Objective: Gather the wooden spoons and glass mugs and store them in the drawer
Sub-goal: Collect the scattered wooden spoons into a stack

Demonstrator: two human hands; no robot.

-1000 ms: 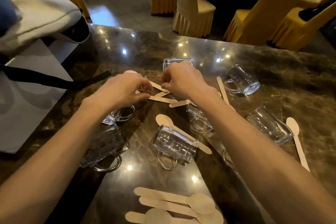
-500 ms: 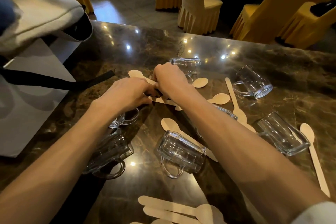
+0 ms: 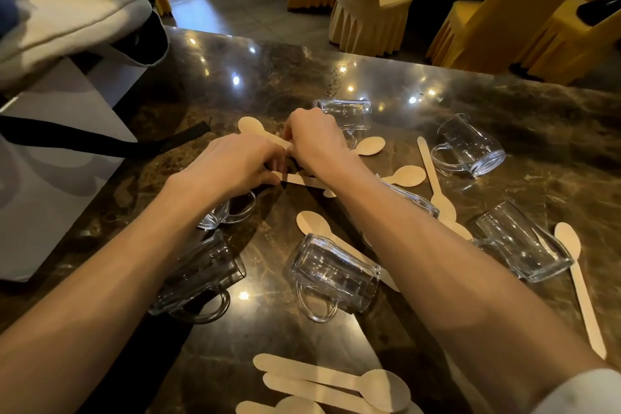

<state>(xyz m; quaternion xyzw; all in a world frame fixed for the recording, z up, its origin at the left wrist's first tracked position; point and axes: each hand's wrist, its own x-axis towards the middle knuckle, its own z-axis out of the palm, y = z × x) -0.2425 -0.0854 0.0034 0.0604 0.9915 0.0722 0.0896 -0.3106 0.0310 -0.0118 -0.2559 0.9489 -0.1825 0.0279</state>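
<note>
Several pale wooden spoons and clear glass mugs lie scattered on a dark marble table (image 3: 504, 118). My left hand (image 3: 232, 165) and my right hand (image 3: 316, 141) meet at the table's middle, fingers curled around wooden spoon handles (image 3: 299, 181); one spoon's bowl (image 3: 252, 126) sticks out beyond them. Mugs lie on their sides: one (image 3: 336, 276) between my forearms, one (image 3: 201, 276) under my left arm, one (image 3: 349, 114) behind my right hand, two at right (image 3: 470, 148) (image 3: 521, 242). A spoon pile (image 3: 336, 383) sits at the near edge.
A white box or bag with a black strap (image 3: 100, 141) stands at the left, grey cloth (image 3: 67, 3) above it. Yellow-covered chairs (image 3: 504, 17) stand beyond the table's far edge. A long spoon (image 3: 581, 289) lies at far right. No drawer is in view.
My right hand has moved left to meet my left hand over the spoon handles, uncovering two spoon bowls to its right. The view has shifted slightly.
</note>
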